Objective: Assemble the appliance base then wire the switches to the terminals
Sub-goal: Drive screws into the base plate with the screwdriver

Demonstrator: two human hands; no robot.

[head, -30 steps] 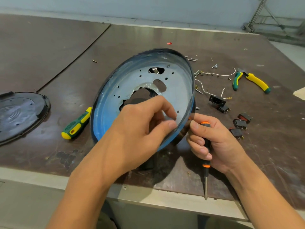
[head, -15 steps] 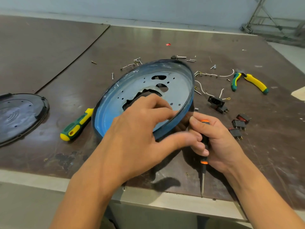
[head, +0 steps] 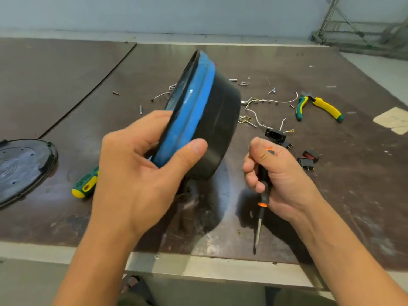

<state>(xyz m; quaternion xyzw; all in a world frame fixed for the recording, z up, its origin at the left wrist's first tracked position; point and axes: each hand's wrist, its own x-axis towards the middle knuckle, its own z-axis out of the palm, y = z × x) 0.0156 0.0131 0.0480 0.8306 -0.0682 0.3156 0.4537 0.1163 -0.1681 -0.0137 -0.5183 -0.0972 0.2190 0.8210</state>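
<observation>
The left hand (head: 132,173) is curled around the rim of the round base (head: 220,129), thumb on its blue band, and the base is held tilted on edge above the table (head: 66,85). A screwdriver (head: 263,193) (tip pointing down) is gripped in the right hand (head: 280,177); the switches (head: 309,161) are seen lying on the table to its right.
</observation>
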